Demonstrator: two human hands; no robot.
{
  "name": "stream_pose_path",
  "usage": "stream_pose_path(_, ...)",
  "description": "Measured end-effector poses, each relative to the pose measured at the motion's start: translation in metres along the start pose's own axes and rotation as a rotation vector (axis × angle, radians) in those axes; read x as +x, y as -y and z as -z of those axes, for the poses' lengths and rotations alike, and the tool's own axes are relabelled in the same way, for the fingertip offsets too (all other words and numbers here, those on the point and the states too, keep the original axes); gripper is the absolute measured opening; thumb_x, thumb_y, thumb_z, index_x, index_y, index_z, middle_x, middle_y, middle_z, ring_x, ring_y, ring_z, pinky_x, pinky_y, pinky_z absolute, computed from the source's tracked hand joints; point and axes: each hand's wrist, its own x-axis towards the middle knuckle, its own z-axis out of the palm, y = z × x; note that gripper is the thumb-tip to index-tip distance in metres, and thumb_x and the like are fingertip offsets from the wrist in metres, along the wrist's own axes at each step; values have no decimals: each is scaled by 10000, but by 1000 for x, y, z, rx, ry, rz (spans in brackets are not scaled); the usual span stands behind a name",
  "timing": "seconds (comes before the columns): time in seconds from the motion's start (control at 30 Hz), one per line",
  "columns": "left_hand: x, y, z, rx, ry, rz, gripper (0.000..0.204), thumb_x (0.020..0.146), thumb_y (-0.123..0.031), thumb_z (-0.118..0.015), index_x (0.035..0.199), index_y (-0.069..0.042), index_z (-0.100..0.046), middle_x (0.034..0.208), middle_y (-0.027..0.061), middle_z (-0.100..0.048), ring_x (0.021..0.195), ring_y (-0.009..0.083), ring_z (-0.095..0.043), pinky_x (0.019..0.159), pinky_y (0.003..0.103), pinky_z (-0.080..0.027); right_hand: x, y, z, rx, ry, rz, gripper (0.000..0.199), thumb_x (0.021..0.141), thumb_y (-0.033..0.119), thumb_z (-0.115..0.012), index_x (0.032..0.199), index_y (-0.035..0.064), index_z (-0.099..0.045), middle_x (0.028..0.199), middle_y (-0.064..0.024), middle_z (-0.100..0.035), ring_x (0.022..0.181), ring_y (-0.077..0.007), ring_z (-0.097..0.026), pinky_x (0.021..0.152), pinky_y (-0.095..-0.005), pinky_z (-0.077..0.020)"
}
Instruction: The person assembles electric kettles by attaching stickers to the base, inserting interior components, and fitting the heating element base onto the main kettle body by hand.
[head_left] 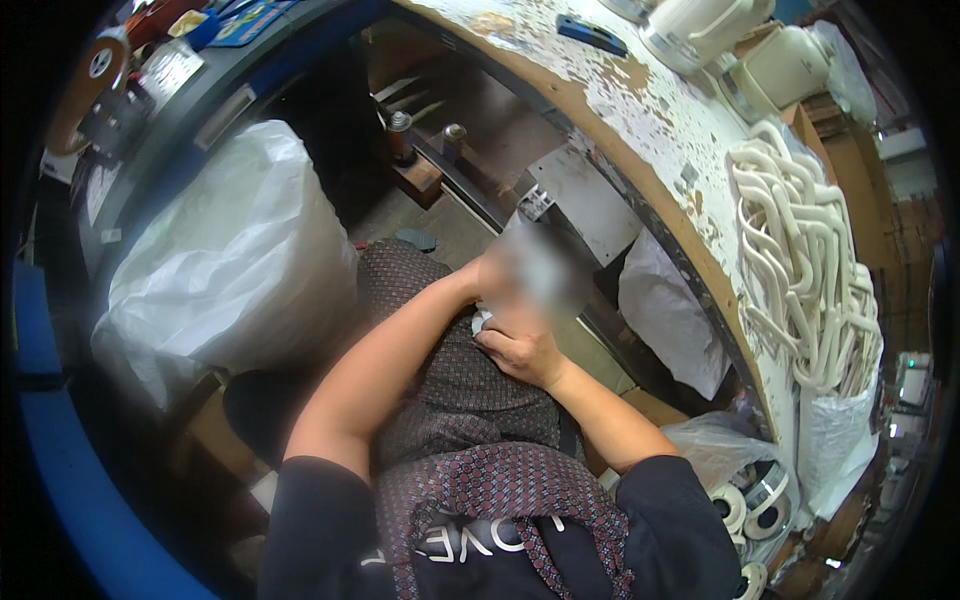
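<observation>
Bending its fingers, the right hand (527,352) pinches a small whitish piece (481,321) on its left side, above the patterned apron (495,405). The left hand (490,279) is just beyond; blur hides its grip, so I cannot tell. Far right, bent tubes (800,265) lie on the worktop (645,105).

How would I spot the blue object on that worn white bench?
Find the chipped white workbench curving down the right side. Follow it up to the cream kettles near the top; just left of them lies the blue object. Its dark, narrow bar shape sets it apart from those pale, rounded kettles.
</observation>
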Motion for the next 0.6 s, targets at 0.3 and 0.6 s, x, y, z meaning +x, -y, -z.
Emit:
stream_pose_path(0.3,-11,7,-19,306,-300,54,607,793,63,-534,1383,-20,-412,778,62,-611,669,115,-536,607,261,-447,-10,22,31,-15,14,19,111,710,148,-670,801,93,-640,835,-13,-606,813,-204,-604,804,-379,-497)
stream_pose_path(0.6,-26,3,-25,-147,-438,89,506,826,35,-570,1313,-23,-444,739,18,-553,657,106,-529,563,263,-428,-4,39,76,-37,-335,-116,712,735,395,-786,1340,137,-513,1305,-141,-540,1186,-308,-512,1010,-540,-387)
